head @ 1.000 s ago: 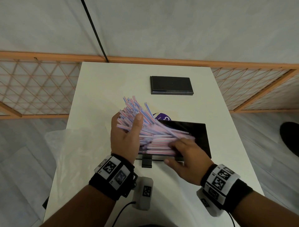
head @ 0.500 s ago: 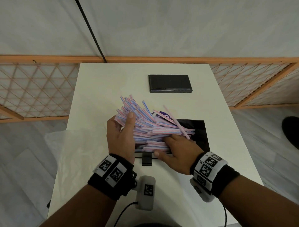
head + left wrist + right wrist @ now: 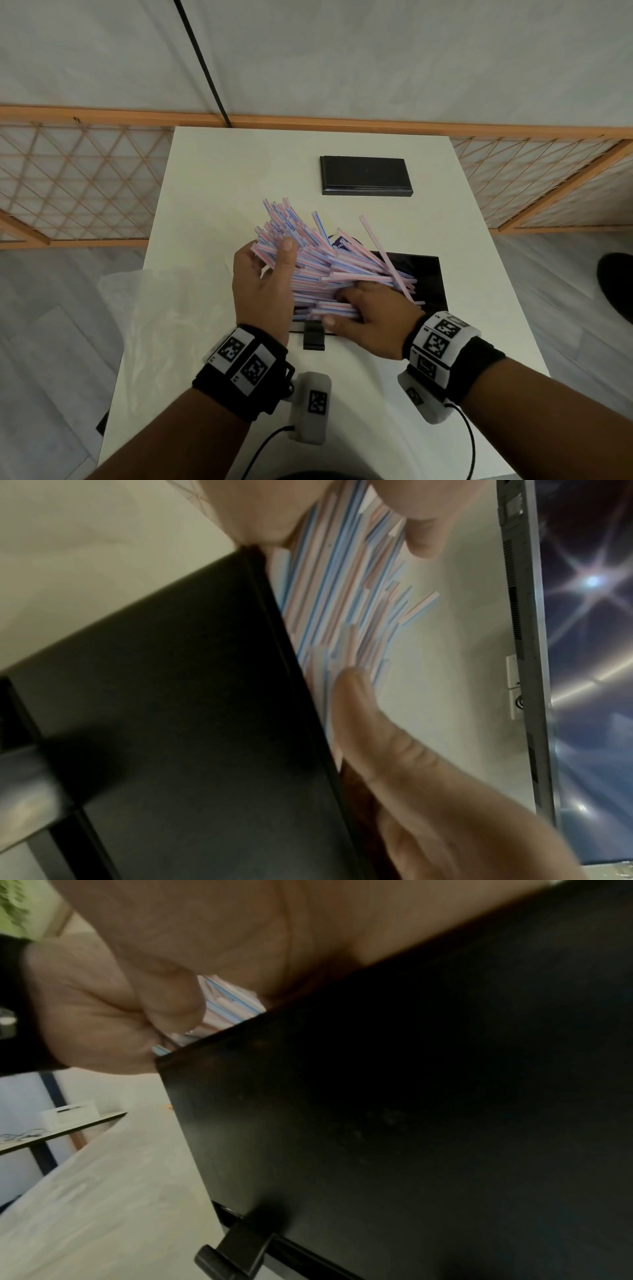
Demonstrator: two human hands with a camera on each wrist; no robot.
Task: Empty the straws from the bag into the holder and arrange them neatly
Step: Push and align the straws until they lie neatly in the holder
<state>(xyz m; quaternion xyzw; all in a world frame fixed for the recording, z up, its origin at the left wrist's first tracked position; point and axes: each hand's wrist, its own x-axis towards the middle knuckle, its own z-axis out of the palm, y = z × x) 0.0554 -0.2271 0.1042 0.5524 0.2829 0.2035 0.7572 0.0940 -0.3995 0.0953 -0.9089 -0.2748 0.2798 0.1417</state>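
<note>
A thick, untidy bundle of pink and blue striped straws (image 3: 318,270) lies slanted over the open black holder (image 3: 426,284), its left end raised and fanned out. My left hand (image 3: 270,267) grips that raised end, thumb on top. In the left wrist view the straws (image 3: 335,588) run between its thumb (image 3: 359,702) and fingers along the holder's wall (image 3: 205,696). My right hand (image 3: 342,305) grips the bundle's near side at the holder's front edge, its fingers buried in the straws. The right wrist view shows only a few straw ends (image 3: 226,1001) above the holder's dark front (image 3: 411,1123).
The empty clear bag (image 3: 154,308) lies crumpled on the white table's (image 3: 239,171) left side. A flat black lid (image 3: 364,174) sits farther back. A purple label (image 3: 342,243) peeks out behind the straws. A black latch (image 3: 313,337) juts from the holder's front.
My right hand has slid left along the holder's front and dug into the bundle. The straws have fanned out more, and a few now stick out to the right.
</note>
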